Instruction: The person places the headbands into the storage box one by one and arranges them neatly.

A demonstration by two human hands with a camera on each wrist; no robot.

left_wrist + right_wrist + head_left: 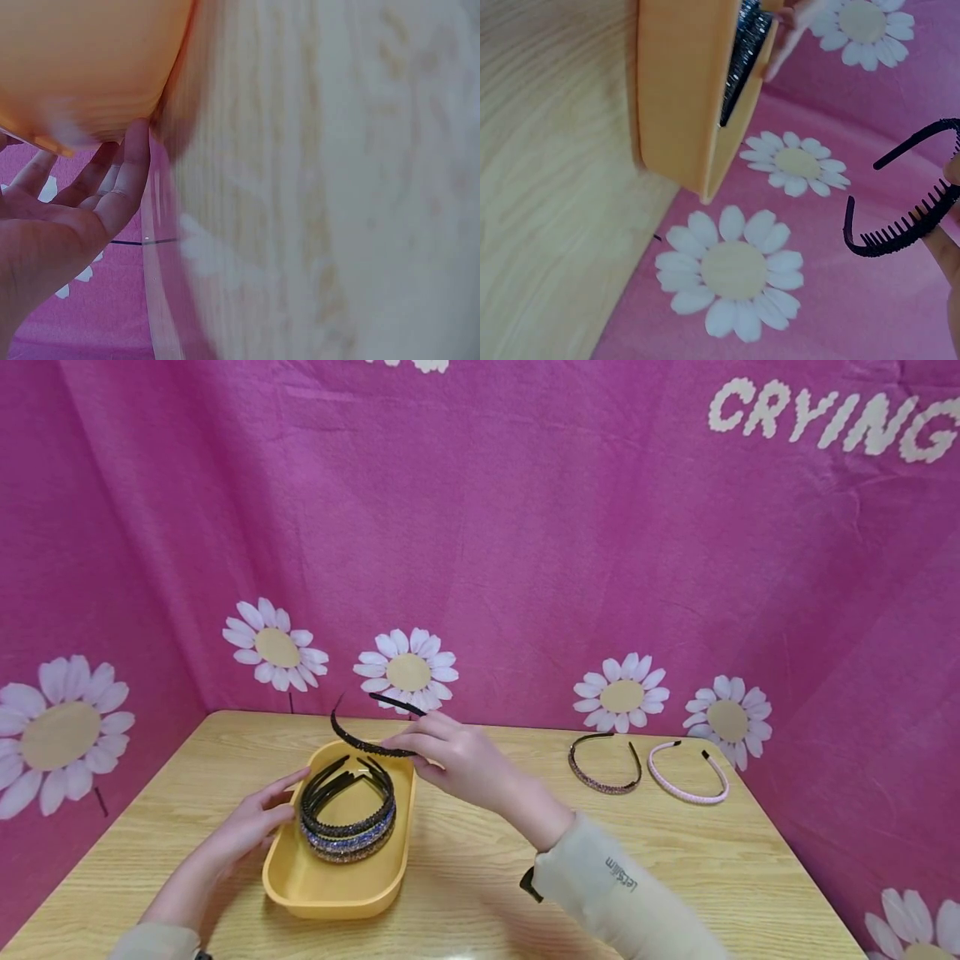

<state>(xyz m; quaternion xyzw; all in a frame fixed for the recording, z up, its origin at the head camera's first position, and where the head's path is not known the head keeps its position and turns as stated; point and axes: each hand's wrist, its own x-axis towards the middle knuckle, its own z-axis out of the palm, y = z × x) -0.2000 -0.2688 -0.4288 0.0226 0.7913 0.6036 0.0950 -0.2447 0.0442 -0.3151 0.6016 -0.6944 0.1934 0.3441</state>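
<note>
Above the far end of a yellow tray [330, 910], my right hand [468, 768] pinches a black headband [367, 746] by its band. The right wrist view shows comb teeth along the inner side of this headband [900, 240], with its two ends free. In the tray lies a stack of headbands [348, 842], black on top, with blue-purple and brownish sparkly ones below. My left hand [251, 822] rests against the tray's left side. Its fingertips touch the outer wall in the left wrist view, where the fingers [133, 165] are only slightly bent.
On the right of the wooden table [480, 877] lie a brownish sparkly headband [611, 788] and a pale pink headband [686, 796], side by side and apart. A pink cloth [510, 568] with daisies hangs behind the table and at both sides.
</note>
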